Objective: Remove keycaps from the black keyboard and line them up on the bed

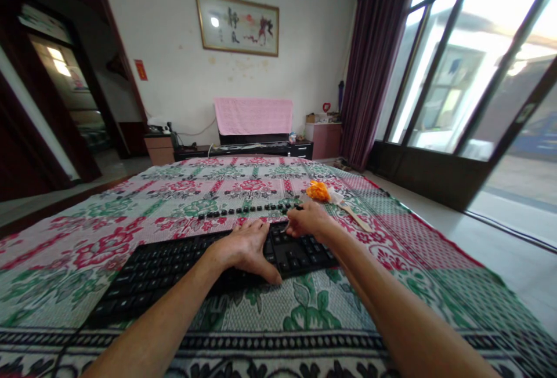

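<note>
A black keyboard (161, 271) lies slantwise on the patterned cloth in front of me. My left hand (248, 250) spans its middle, with the thumb at the near edge and the fingers toward the far edge. Over the far right part of the keyboard, my right hand (307, 220) is closed in a pinch on a thin tool (286, 228); its tip points down at the keys, and most of it is hidden by the fingers. Several small black keycaps (246, 209) stand in a row on the cloth just beyond the keyboard.
Right of the row lie an orange crumpled bundle (318, 191), a white piece (335, 196) and a brush with a pale wooden handle (357, 218). The patterned cloth (313, 308) covers the surface. Its right edge drops toward the floor. A cable (69, 340) runs off the keyboard's left end.
</note>
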`<action>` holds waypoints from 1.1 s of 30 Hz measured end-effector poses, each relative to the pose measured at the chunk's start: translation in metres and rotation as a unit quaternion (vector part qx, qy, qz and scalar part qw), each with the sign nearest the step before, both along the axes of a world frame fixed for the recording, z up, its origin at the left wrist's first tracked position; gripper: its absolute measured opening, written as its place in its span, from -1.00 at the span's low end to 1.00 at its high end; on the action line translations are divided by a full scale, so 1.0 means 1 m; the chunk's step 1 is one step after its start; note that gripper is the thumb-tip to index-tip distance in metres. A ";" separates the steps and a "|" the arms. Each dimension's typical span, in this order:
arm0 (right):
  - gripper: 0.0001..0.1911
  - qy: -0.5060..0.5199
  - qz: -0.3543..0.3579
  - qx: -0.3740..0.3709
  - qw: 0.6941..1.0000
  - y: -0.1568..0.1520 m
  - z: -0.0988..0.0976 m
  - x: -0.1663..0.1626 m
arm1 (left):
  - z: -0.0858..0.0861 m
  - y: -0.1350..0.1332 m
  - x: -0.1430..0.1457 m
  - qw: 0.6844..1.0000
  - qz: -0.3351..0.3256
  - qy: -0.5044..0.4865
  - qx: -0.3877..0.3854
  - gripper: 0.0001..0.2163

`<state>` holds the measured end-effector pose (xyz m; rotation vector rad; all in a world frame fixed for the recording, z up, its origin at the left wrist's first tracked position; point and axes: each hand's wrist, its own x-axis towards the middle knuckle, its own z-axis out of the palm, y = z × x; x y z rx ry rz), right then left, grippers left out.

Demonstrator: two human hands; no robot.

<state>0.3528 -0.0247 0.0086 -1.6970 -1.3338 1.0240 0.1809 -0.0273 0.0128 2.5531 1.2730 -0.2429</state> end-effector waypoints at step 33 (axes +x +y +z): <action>-0.82 -0.003 -0.012 0.042 0.999 0.001 -0.001 0.003 | -0.001 0.000 0.001 1.000 0.001 -0.012 0.008 0.18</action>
